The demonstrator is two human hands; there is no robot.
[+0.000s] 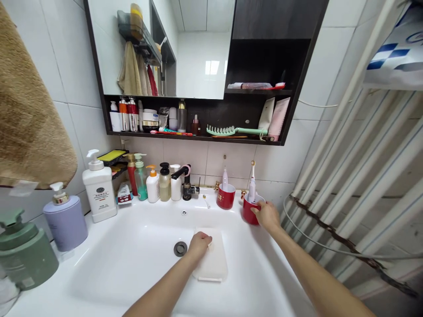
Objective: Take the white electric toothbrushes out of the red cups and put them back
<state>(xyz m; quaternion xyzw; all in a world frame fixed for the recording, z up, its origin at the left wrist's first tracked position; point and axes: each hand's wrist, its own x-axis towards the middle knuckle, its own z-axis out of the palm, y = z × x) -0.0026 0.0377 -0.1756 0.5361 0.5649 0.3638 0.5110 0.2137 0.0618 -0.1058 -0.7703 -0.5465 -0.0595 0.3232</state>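
My right hand [267, 216] has its thumb and fingers closed on the rim of a red cup [248, 214] at the sink's back right corner. An electric toothbrush [252, 187] stands upright in that cup. My left hand [199, 245] is closed above a whitish, flat rectangular tray or lid [213, 264] lying in the sink basin [139, 264]. Whatever its fingers hold, if anything, is too small to make out. A second red cup [226, 199], to the left of the gripped one, holds a pinkish electric toothbrush [225, 178].
A black faucet [187, 187] rises at the sink's back edge, with several pump bottles to its left. A small white brush head [206, 201] lies near the faucet. Above hangs a mirror cabinet [198, 140] with toiletries. White radiator pipes [333, 185] line the right side.
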